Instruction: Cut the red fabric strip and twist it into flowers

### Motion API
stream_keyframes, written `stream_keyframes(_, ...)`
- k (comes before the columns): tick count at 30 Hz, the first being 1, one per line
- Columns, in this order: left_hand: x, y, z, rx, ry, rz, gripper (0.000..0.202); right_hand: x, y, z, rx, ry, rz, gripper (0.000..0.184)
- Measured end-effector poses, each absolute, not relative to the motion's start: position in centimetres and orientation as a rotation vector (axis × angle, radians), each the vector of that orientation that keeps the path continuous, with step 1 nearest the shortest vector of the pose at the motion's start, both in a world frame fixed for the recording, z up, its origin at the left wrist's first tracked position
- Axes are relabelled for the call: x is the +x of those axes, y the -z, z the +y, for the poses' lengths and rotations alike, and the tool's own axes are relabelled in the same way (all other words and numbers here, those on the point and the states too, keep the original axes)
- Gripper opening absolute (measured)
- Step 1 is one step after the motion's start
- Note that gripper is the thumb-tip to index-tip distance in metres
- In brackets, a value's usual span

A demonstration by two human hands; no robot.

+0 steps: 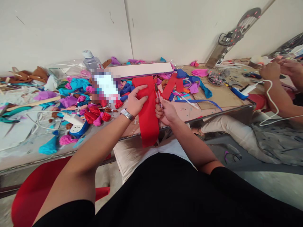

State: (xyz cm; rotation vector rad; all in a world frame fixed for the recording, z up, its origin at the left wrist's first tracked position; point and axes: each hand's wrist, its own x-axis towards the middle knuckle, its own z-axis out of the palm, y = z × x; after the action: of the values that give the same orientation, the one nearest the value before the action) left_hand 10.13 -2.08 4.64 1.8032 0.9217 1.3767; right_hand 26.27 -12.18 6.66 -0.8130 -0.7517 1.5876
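Observation:
A long red cloth strip (149,123) lies across the table's front edge, its lower end hanging toward my lap. My left hand (136,101) is on the strip's left side, with thumb and forefinger on top of the cloth, holding it; its other fingers are partly hidden. In my right hand (167,111) is a pair of scissors (157,91), gripped by the handles. The blades point away from me along the strip's right edge. Smaller red cloth pieces (169,86) lie just right of the scissors.
Crumpled coloured cloth scraps (77,86) cover the left side. A water bottle (91,60), a blurred bright screen (106,85) and a blue-white power strip (79,127) stand among them. At right are cardboard (222,94), a dark bottle (219,53) and a co-worker's hands (271,71).

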Motion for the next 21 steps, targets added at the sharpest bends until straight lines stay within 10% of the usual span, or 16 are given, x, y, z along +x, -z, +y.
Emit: stream_keyframes(21, 10.12, -4.74, -2.32, 1.834, -1.362, 0.916, 0.052, 26.03, -6.84, -11.79, -0.849, -1.584, -0.772, 0.030)
